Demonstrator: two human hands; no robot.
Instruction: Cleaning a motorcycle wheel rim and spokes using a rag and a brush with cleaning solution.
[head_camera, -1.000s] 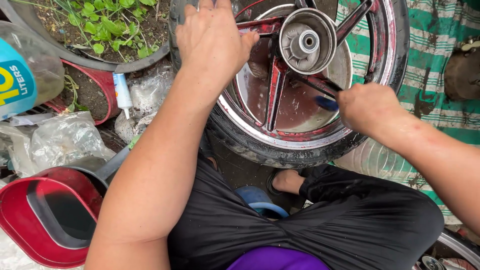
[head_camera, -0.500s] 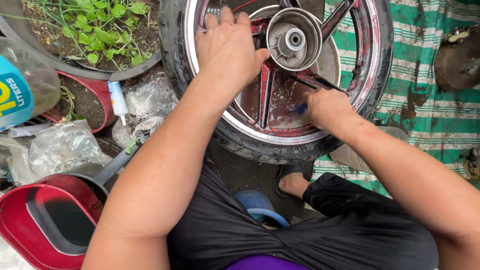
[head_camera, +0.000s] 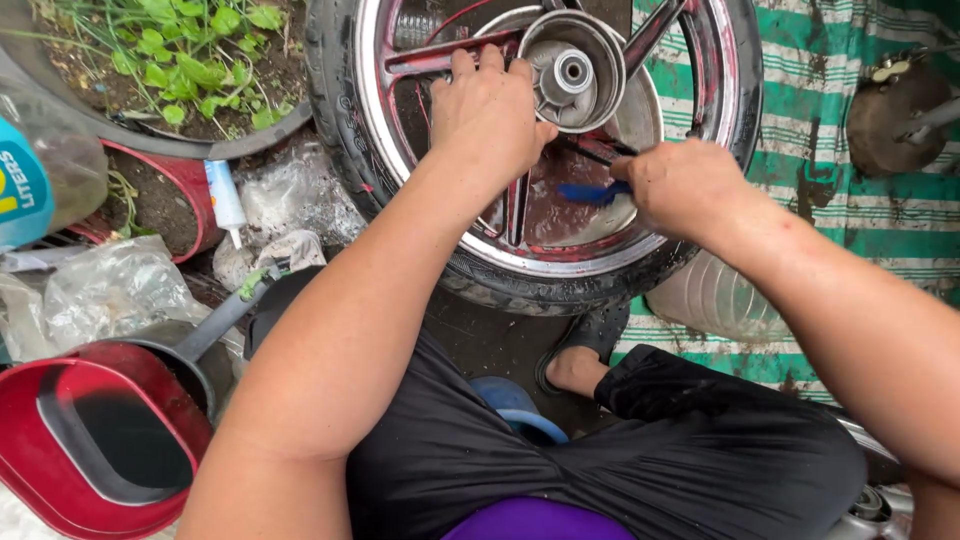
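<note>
A: On the ground, wheel (head_camera: 540, 150) lies against the knees. Left hand (head_camera: 490, 115) grips a red spoke; right hand (head_camera: 680, 185) is closed on a blue brush (head_camera: 590, 192) at the rim.

B: Risk?

A: Wet rim; brush may slip, knuckles striking the spokes.

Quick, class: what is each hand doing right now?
Left hand: fingers curled over a red spoke of the motorcycle wheel.
Right hand: closed on a blue brush.

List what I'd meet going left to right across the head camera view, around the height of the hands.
Clear plastic bottle → small white tube → left hand → blue brush → right hand → green striped mat.
</note>
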